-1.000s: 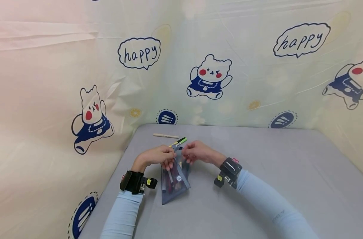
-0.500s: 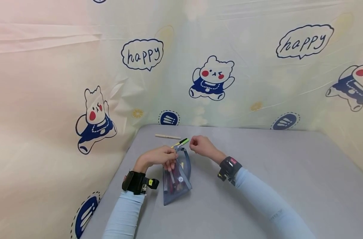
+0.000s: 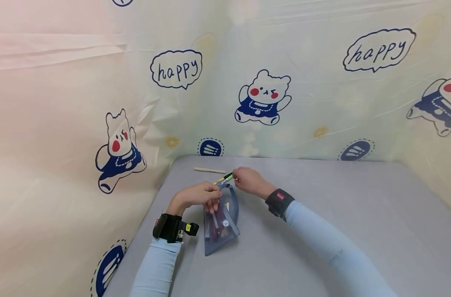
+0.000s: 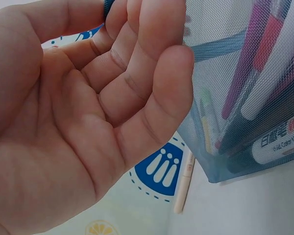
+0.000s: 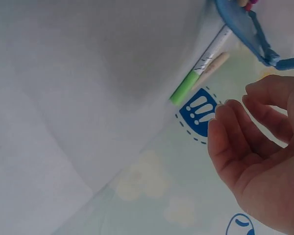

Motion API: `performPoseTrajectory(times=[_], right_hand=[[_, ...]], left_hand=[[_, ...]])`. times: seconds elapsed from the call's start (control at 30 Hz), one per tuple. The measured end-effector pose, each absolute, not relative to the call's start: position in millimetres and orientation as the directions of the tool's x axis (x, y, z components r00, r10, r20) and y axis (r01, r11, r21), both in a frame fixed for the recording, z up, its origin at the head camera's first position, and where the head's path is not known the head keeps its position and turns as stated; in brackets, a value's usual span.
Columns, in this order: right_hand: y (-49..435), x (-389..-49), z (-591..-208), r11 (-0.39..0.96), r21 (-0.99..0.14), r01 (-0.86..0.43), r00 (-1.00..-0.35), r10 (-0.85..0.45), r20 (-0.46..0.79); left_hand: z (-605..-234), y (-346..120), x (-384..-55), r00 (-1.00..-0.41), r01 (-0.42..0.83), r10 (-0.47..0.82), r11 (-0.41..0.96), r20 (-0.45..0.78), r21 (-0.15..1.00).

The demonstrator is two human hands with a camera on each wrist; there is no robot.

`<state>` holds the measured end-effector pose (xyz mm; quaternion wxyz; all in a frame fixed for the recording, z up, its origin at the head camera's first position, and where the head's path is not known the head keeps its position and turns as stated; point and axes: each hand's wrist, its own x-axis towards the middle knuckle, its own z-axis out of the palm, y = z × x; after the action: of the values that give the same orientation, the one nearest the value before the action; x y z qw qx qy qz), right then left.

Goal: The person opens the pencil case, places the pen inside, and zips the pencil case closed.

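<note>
A blue-grey mesh pencil case (image 3: 217, 243) stands partly unzipped on the table. My left hand (image 3: 196, 194) grips it by the upper edge of its opening. Through the mesh in the left wrist view show several pens and markers, among them a white marker (image 4: 279, 142) with printed lettering and a purple pen (image 4: 242, 63). Beyond the case lie a green-capped marker (image 5: 187, 85) and a yellow pen (image 3: 219, 180) with a black cap. Close to the green cap is my right hand (image 3: 249, 180), its fingers loosely curved; the right wrist view shows nothing between them.
A beige pen (image 3: 209, 170) lies farther back on the grey table (image 3: 303, 214), near its back edge. Behind the table hangs a pale curtain (image 3: 314, 95) printed with bears and the word happy.
My right hand has left the case opening and moved up and away to the green-capped marker. The left hand has kept its grip on the pencil case.
</note>
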<state>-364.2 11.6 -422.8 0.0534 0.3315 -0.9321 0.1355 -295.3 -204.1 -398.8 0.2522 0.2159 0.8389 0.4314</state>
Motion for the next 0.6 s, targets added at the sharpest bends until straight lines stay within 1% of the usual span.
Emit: performPoseTrajectory(times=[0.17,0.4,0.6], right_hand=[[6,-371,-430,0.737,-0.139,-0.661,-0.749,-0.636,0.187],[2,-383,-439,0.767,-0.057,-0.639,-0.760,-0.618,0.202],[0,-391,-444,0.766,0.019,-0.643,-0.746,-0.632,0.209]], left_hand=[[-399,-205,-295,-0.783,0.153,0.578,0.538,-0.231,0.829],[-398,-203,-295,-0.782,0.165,0.583,0.535,-0.221,0.828],[-401,-202,-295,-0.781,0.159,0.583,0.532,-0.223,0.832]])
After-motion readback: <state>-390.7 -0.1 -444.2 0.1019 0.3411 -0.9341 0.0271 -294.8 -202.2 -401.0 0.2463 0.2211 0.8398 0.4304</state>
